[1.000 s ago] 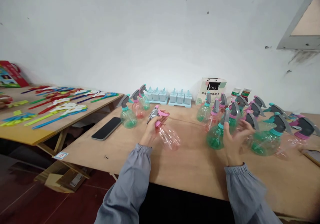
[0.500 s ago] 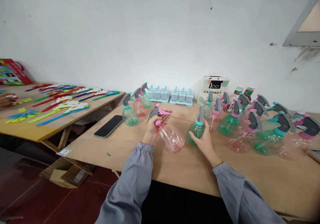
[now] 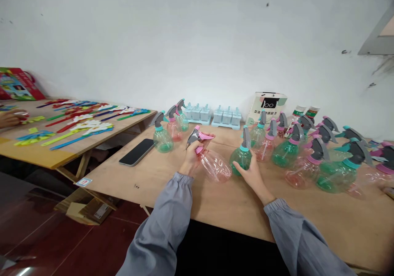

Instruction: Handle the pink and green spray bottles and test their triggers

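My left hand (image 3: 192, 158) is wrapped round the neck of a clear pink spray bottle (image 3: 215, 167), tilted with its grey and pink trigger head up and to the left. My right hand (image 3: 250, 167) has thumb and fingers around the side of a green spray bottle (image 3: 240, 159) with a turquoise collar, upright on the table. To its right stand several more pink and green spray bottles, among them a green one (image 3: 285, 153) and a pink one (image 3: 303, 171). Behind my left hand is a small group with a green spray bottle (image 3: 162, 140) in front.
A black phone (image 3: 137, 152) lies left on the wooden table (image 3: 227, 214). Pale blue ice-pop moulds (image 3: 227, 118) and a printed box (image 3: 267, 106) stand by the wall. On the left table are colourful plastic strips (image 3: 81, 134) and another person's hand (image 3: 9, 119).
The whole view has shifted slightly, so things sit a little further right. My left fingers have closed in more around the pink bottle's neck; my right hand keeps its hold on the green bottle.
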`<control>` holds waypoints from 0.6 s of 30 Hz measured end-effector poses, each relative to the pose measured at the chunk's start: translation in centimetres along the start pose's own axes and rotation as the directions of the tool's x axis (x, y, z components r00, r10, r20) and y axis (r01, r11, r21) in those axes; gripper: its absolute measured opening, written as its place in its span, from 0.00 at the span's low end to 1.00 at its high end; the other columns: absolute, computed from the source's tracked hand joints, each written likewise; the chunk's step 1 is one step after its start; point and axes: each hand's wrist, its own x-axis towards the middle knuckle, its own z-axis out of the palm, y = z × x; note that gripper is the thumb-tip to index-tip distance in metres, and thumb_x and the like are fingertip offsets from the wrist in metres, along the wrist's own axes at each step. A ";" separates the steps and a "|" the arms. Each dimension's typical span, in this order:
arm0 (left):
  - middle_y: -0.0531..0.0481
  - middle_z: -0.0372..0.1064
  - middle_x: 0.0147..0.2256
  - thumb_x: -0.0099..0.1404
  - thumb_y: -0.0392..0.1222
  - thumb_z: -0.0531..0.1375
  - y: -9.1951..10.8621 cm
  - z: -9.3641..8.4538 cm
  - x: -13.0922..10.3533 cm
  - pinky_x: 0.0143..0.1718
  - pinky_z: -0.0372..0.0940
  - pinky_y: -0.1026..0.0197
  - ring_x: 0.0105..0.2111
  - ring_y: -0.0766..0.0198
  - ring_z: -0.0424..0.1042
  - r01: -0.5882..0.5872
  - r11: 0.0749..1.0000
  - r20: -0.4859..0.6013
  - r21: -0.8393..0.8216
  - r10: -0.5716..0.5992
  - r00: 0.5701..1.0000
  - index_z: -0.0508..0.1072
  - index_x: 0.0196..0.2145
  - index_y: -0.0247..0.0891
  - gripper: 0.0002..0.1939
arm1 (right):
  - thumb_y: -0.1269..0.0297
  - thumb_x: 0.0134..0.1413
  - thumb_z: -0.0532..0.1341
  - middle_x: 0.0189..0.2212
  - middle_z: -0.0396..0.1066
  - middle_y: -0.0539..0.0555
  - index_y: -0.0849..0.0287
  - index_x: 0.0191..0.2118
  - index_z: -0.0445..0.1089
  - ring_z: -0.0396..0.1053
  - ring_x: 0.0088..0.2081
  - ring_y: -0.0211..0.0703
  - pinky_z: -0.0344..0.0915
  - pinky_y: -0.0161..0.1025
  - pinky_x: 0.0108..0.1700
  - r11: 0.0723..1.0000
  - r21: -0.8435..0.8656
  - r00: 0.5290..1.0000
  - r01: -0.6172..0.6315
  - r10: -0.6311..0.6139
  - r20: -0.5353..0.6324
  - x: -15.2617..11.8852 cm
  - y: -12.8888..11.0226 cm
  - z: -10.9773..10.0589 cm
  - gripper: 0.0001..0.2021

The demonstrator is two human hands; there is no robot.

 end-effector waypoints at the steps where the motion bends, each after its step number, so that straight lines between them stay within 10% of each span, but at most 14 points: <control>1: 0.52 0.69 0.20 0.39 0.36 0.58 0.1 0.1 -0.1 0.23 0.67 0.66 0.30 0.58 0.78 -0.016 1.000 -0.014 -0.001 0.016 1.000 0.66 0.20 0.38 0.05 | 0.43 0.48 0.67 0.61 0.64 0.69 0.60 0.64 0.53 0.65 0.62 0.61 0.61 0.61 0.64 1.000 -0.003 1.000 -0.002 0.002 -0.001 0.0 0.0 0.0 0.43; 18: 0.47 0.76 0.31 0.38 0.38 0.59 0.4 0.4 -0.5 0.23 0.64 0.70 0.39 0.55 0.78 -0.022 0.999 -0.022 0.036 0.022 1.000 0.72 0.28 0.37 0.14 | 0.41 0.46 0.68 0.60 0.64 0.69 0.59 0.62 0.53 0.65 0.61 0.62 0.61 0.62 0.63 0.999 0.024 0.999 -0.043 0.043 0.016 0.0 -0.5 -0.2 0.44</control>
